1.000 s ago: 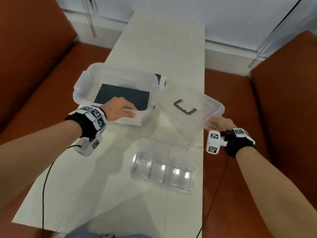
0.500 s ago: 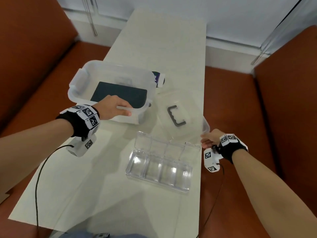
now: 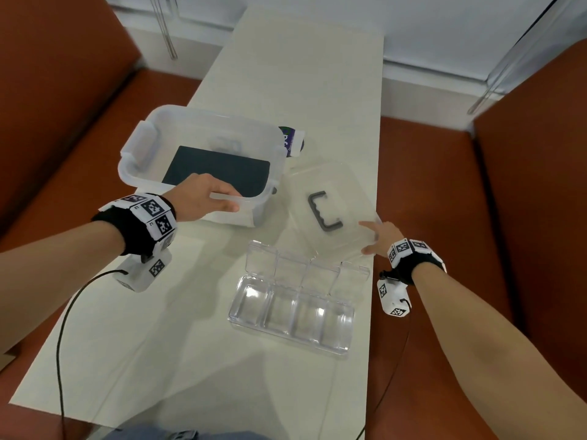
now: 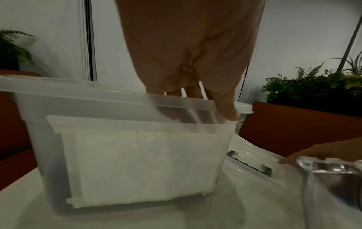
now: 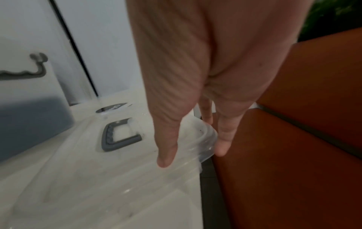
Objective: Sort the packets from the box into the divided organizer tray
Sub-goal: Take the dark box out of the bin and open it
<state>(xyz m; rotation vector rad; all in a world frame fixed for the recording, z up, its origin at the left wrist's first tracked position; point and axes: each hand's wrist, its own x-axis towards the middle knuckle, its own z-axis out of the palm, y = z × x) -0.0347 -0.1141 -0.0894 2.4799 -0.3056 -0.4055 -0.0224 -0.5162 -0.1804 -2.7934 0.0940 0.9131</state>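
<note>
Frosted plastic box (image 3: pixel 139 147), glossy clear plastic organizer tray (image 3: pixel 292 315), matt table (image 3: pixel 190 360).

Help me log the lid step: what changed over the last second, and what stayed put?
The right hand swung the clear lid down from a raised tilt until it lies on the table right of the box; thumb and fingers still pinch its edge. The left hand still grips the box rim. The organizer tray has not moved.

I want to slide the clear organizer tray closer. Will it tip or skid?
The organizer tray looks low and flat, so tipping seems unlikely. Its empty clear plastic probably makes it light and skiddy on the smooth table; its raised lids may flap.
</note>
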